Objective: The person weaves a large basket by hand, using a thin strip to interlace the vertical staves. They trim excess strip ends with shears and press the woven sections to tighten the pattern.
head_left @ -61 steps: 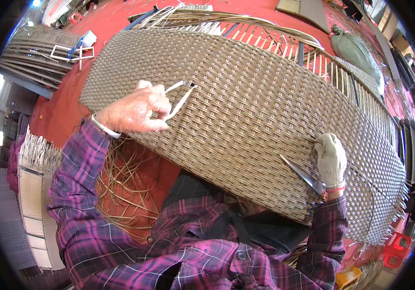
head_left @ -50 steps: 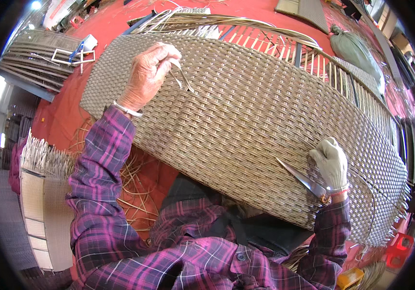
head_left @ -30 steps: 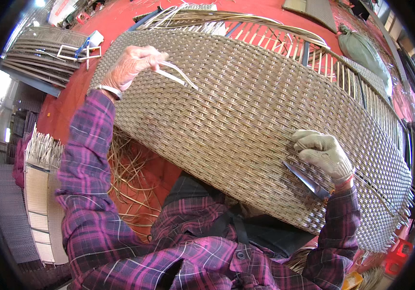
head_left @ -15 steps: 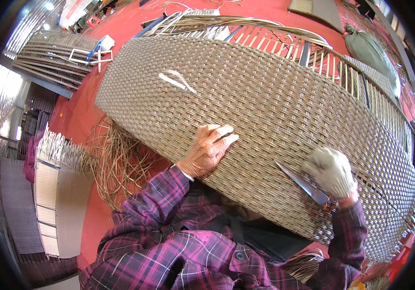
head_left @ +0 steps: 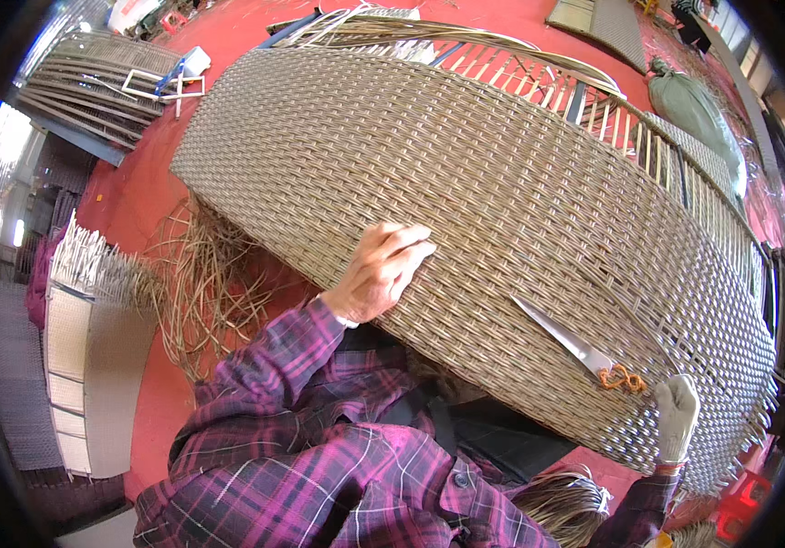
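Observation:
A large brown woven rattan-like panel point(head_left: 466, 183) lies in front of me. My bare left hand point(head_left: 381, 271) rests on its near side, fingers bent and drawn together; whatever is between the fingertips is hidden. In a pale work glove, my right hand point(head_left: 676, 416) is closed at the panel's right part. A thin brown weaving strand point(head_left: 635, 315) curves over the weave to this glove, which grips its end. Between the hands, nearer the right one, a pair of scissors point(head_left: 557, 333) lies on the panel, with a long pointed blade and orange-wrapped handles.
Loose strands point(head_left: 205, 283) hang beside the panel at left, over the red floor point(head_left: 127, 201). Bare frame slats point(head_left: 539, 87) show at the far edge. Further off stand woven panels point(head_left: 91, 365), a green sack point(head_left: 689, 105) and a red stool point(head_left: 742, 502).
My gloved right hand has moved right and toward me, away from the scissors. The pale looped strip on the panel's far left is gone from sight. My left hand has shifted slightly.

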